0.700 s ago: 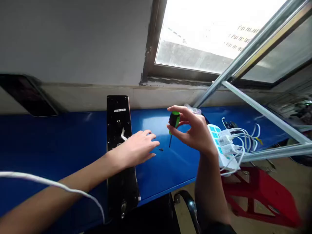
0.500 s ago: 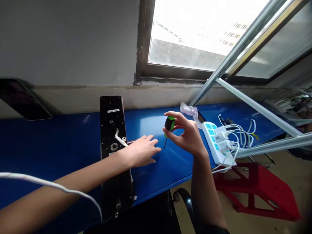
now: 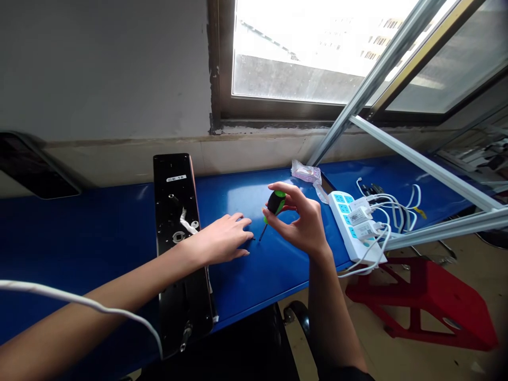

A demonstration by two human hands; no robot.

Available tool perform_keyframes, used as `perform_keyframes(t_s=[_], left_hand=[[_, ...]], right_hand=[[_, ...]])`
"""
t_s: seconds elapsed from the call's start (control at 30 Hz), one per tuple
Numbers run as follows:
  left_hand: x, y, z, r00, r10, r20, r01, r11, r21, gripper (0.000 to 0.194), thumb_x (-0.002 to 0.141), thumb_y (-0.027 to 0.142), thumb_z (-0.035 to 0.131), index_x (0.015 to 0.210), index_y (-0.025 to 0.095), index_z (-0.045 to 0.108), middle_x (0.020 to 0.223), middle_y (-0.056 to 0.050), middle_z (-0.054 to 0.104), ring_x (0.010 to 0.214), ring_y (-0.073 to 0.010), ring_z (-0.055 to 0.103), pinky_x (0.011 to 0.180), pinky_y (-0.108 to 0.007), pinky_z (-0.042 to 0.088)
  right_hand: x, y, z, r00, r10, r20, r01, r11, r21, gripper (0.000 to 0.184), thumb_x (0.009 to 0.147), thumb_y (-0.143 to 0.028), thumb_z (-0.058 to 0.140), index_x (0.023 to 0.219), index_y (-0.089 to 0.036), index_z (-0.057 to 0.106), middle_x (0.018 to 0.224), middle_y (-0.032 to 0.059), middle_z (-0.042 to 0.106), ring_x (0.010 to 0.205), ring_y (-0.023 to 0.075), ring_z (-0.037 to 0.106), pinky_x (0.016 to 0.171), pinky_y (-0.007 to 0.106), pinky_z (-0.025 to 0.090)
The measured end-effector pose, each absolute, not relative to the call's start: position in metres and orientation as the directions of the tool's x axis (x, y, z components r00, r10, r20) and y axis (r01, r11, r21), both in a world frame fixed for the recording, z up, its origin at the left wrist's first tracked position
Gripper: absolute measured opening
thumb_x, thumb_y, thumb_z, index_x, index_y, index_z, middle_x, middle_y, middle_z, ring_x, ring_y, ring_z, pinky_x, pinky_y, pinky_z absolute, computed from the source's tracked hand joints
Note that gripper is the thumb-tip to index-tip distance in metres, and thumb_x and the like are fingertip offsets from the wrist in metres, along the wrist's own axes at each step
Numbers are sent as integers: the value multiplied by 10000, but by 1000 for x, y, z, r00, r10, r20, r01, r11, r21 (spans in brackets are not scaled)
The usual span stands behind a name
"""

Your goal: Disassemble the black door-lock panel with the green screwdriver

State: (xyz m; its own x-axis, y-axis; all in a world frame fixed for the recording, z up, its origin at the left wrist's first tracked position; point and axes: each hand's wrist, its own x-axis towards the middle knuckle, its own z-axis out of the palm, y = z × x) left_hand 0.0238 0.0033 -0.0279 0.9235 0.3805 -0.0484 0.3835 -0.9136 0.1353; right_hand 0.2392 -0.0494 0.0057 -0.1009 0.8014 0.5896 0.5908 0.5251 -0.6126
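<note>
In my right hand (image 3: 299,217) is a small screwdriver (image 3: 277,202) with a black and green handle, held by the thumb and fingers. Its thin dark shaft slants down, and the tip is close to the blue tabletop (image 3: 234,296). My left hand (image 3: 224,238) rests palm down, fingers spread, left of that tip. A tiny dark piece (image 3: 253,238) shows at its fingertips, too small to name. Under my left forearm lies a long black panel (image 3: 174,201) with a "CE 16" label, metal posts and a white wrapped cable (image 3: 187,222).
A white power strip (image 3: 349,227) with plugged-in chargers and cables is to the right. Behind it lies a clear plastic packet (image 3: 305,172) near a metal frame (image 3: 357,95). A phone-like dark device (image 3: 34,166) leans at the left wall. A red stool (image 3: 432,301) stands below.
My right hand has brought the screwdriver tip slightly left and nearer my left hand's fingertips. My left hand's fingers have drawn in a little. The view has shifted slightly.
</note>
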Motion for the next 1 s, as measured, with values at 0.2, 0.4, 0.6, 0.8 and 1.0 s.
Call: perform_keyframes(t_s=[0.2, 0.4, 0.6, 0.8, 1.0], left_hand=[[24, 2, -28, 924, 377, -55, 381, -917, 116, 340, 945, 400, 749, 1241, 233, 746, 1314, -128, 683, 1249, -350, 599, 926, -425, 515], [27, 0, -25, 922, 377, -88, 385, -918, 99, 362, 957, 391, 733, 1285, 236, 738, 1290, -132, 690, 1239, -358, 605, 909, -436, 516], [27, -2, -23, 917, 381, -115, 391, -917, 78, 353, 972, 389, 713, 1292, 243, 734, 1287, -125, 695, 1251, -353, 598, 915, -430, 522], [24, -2, -28, 920, 386, -74, 392, -916, 90, 358, 971, 397, 714, 1288, 233, 736, 1331, -135, 677, 1247, -353, 603, 929, -436, 519], [23, -2, -28, 922, 382, -67, 387, -917, 95, 331, 964, 383, 723, 1258, 232, 743, 1312, -132, 685, 1234, -341, 606, 940, -421, 506]], right_hand=[[238, -53, 3, -73, 799, 596, 581, 520, -626, 444, 885, -233, 740, 1305, -304, 616, 993, -29, 753, 812, 135, 751, 742, 278, 667], [235, -51, 0, -80, 801, 593, 570, 525, -632, 447, 886, -221, 727, 1311, -302, 613, 985, -27, 753, 812, 135, 748, 749, 283, 668], [235, -51, 2, -78, 805, 588, 582, 516, -629, 439, 887, -224, 734, 1304, -295, 618, 997, -25, 758, 803, 129, 745, 740, 271, 662], [234, -50, -1, -79, 807, 585, 585, 513, -628, 429, 892, -256, 721, 1305, -303, 615, 1006, -25, 763, 810, 138, 756, 754, 286, 670], [233, -51, 3, -83, 798, 597, 589, 523, -616, 454, 878, -241, 741, 1309, -315, 617, 1033, -25, 764, 851, 148, 764, 759, 294, 670]])
